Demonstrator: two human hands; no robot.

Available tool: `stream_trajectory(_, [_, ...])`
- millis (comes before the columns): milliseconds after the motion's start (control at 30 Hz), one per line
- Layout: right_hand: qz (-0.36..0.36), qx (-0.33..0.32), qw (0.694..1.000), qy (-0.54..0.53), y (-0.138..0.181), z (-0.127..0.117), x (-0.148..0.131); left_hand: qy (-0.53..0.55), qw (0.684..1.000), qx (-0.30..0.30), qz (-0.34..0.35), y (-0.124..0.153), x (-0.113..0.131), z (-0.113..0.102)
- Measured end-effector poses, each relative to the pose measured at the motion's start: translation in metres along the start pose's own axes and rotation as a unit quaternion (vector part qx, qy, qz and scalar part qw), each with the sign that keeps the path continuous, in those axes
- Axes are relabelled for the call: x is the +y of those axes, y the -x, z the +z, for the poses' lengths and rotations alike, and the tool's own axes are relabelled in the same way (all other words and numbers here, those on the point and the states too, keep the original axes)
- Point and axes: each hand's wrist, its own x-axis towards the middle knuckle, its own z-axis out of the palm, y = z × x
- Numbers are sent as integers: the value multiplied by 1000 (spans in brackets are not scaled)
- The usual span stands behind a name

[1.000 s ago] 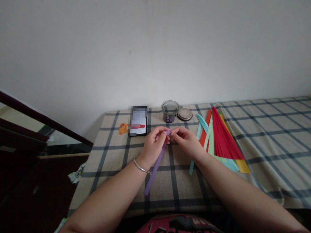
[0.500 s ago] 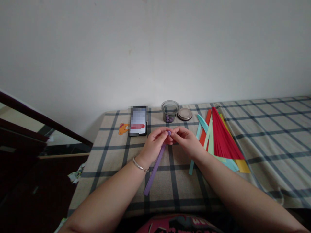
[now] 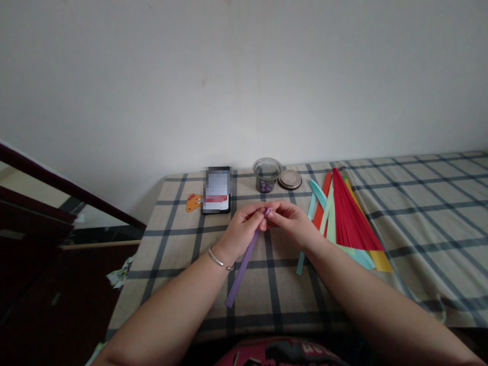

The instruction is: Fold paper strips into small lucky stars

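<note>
A long purple paper strip (image 3: 243, 267) runs from the near part of the checked tablecloth (image 3: 419, 213) up to my fingertips. My left hand (image 3: 240, 231) and my right hand (image 3: 292, 221) meet above the cloth. Both pinch the strip's folded upper end between thumb and fingers. A silver bangle sits on my left wrist. The small fold itself is mostly hidden by my fingers.
A fan of red, orange, yellow, green and teal paper strips (image 3: 348, 218) lies to the right of my hands. Behind them stand a clear jar (image 3: 267, 175) with small purple pieces, its lid (image 3: 290, 179), a phone (image 3: 217, 189) and a small bear sticker (image 3: 193, 202). The table's left edge drops to a dark floor.
My fingers have shifted slightly on the strip's upper end, working the fold; both hands stay in the same place and the strip's lower end has not moved.
</note>
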Motion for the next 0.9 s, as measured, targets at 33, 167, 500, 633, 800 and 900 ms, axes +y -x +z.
stream_trajectory(33, [0,3,1000,-9,0,0,-1,-47,999,10,18,1,2,0])
stream_trajectory(167, [-3,48,999,-2,-1,-1,-1,-162,981,30,101,5,7,-2])
stream_trajectory(500, [13,106,994,24,-1,-1,-3,-275,943,63,179,4,3,-2])
stream_trajectory(633, [45,106,993,-13,0,-1,-4,-315,923,76,210,4,4,-3])
stream_trajectory(800, [67,78,993,-64,0,-2,-4,-319,918,74,223,4,3,-4])
stream_trajectory(900, [54,83,993,-58,0,-1,-3,-329,914,68,229,5,4,-3])
